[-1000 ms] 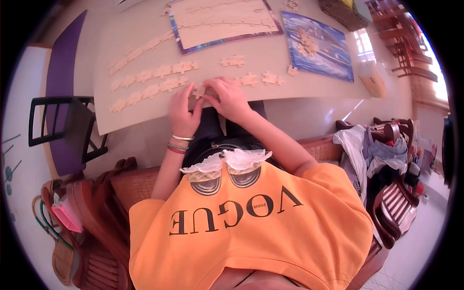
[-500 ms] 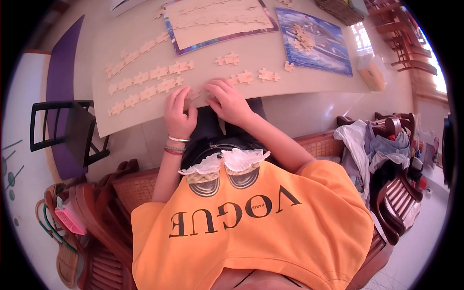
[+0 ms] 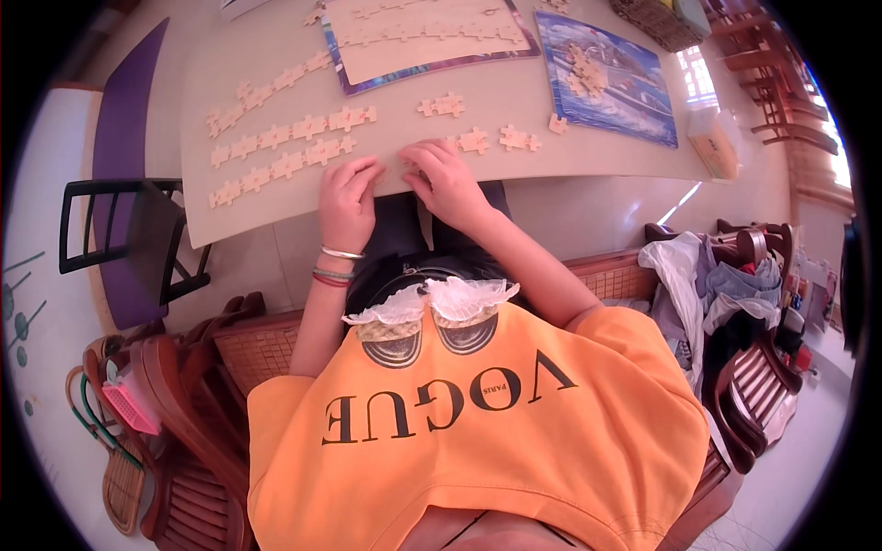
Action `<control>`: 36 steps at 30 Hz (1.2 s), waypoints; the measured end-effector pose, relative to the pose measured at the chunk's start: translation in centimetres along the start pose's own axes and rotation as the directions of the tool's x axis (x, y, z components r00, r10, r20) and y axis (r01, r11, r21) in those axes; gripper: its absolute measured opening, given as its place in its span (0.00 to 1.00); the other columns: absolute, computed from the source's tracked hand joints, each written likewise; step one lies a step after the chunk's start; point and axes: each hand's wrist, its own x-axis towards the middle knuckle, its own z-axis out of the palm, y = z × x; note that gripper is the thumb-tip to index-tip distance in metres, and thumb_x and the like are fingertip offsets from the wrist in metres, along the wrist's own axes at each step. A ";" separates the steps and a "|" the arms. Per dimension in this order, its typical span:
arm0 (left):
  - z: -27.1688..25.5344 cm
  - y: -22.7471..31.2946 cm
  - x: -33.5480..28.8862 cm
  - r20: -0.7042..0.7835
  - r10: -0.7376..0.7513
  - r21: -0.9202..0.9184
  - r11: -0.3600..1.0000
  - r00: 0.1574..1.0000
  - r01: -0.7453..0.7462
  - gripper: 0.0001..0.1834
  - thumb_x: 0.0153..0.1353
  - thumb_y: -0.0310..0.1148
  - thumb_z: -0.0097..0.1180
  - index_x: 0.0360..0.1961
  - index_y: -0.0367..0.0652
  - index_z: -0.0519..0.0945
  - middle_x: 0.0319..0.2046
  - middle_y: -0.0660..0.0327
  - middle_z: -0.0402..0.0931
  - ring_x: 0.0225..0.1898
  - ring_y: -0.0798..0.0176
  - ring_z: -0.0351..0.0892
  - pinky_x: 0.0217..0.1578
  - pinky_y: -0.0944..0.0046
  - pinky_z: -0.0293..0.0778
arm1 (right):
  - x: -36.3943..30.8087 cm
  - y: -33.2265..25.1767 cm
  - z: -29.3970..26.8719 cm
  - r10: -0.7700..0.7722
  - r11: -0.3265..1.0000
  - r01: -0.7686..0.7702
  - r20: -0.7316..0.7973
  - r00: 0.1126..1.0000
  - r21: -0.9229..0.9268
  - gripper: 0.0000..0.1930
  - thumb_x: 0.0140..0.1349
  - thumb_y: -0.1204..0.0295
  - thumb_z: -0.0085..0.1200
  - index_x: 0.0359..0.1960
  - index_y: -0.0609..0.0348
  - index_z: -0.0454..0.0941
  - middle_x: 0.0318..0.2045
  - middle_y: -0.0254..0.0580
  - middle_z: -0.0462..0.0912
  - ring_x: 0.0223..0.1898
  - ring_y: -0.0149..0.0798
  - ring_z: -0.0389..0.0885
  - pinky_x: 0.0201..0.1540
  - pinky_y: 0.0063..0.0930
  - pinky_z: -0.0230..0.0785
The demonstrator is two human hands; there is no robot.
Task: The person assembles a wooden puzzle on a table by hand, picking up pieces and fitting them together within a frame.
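Note:
My left hand is at the table's near edge, thumb and fingers drawn together in a pinch. Whatever sits between its fingertips is hidden. Across a small gap, my right hand has its fingers bent and the thumb apart from them, with nothing visible between. Just beyond the left hand ends the nearest row of joined wooden jigsaw pieces; a second row and a third row lie farther off. Beside the right fingers is a short joined strip, partly covered by that hand, and another small cluster lies beyond it.
A framed puzzle board holds more joined pieces. On a blue boat picture sits a pile of loose pieces. Right of these stand a tissue box and a wicker basket. A black chair is left of the table.
The jigsaw piece seen between my hands is out of sight. My left fingers have closed together and shifted slightly right and up; my right hand has moved a little right. The whole view has shifted slightly.

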 end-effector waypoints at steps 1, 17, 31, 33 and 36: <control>0.0 -0.2 -0.1 -0.001 -0.002 0.001 1.000 1.000 0.002 0.09 0.52 0.24 0.59 0.37 0.39 0.82 0.42 0.58 0.76 0.41 0.53 0.74 0.44 0.57 0.70 | 0.0 -0.1 -0.1 -0.001 1.000 0.001 0.002 1.000 0.001 0.18 0.51 0.80 0.58 0.45 0.63 0.73 0.42 0.48 0.78 0.47 0.50 0.74 0.48 0.37 0.70; -0.5 0.5 -0.4 0.018 0.009 -0.026 1.000 1.000 -0.009 0.28 0.45 0.31 0.67 0.51 0.40 0.75 0.44 0.54 0.75 0.45 0.49 0.73 0.48 0.55 0.69 | -0.8 -1.0 -1.3 -0.004 0.999 0.007 0.075 0.997 -0.040 0.26 0.47 0.77 0.63 0.50 0.62 0.71 0.49 0.48 0.75 0.52 0.51 0.71 0.55 0.40 0.66; -0.5 0.3 -0.4 0.039 0.013 -0.041 0.999 0.999 -0.011 0.28 0.44 0.31 0.66 0.50 0.43 0.77 0.42 0.57 0.76 0.44 0.51 0.73 0.47 0.55 0.68 | -1.0 -0.7 -1.5 0.005 1.000 -0.003 0.076 0.997 -0.025 0.19 0.47 0.79 0.60 0.44 0.61 0.75 0.42 0.45 0.78 0.44 0.49 0.74 0.49 0.39 0.68; -0.5 0.2 -0.4 0.041 0.022 -0.048 0.999 0.999 -0.020 0.28 0.43 0.31 0.66 0.50 0.43 0.77 0.41 0.57 0.76 0.44 0.51 0.73 0.46 0.55 0.67 | -1.0 -0.7 -1.3 -0.016 1.000 0.016 0.001 1.000 -0.005 0.15 0.49 0.79 0.59 0.41 0.60 0.76 0.37 0.44 0.79 0.41 0.49 0.75 0.46 0.39 0.69; -0.6 0.3 -0.3 0.048 0.020 -0.048 0.999 0.999 -0.018 0.28 0.43 0.31 0.67 0.50 0.43 0.77 0.41 0.57 0.76 0.44 0.50 0.73 0.46 0.55 0.67 | -0.3 -0.7 -1.4 0.077 0.997 -0.077 0.012 0.997 0.025 0.12 0.53 0.78 0.58 0.40 0.60 0.77 0.32 0.45 0.80 0.37 0.49 0.77 0.42 0.38 0.71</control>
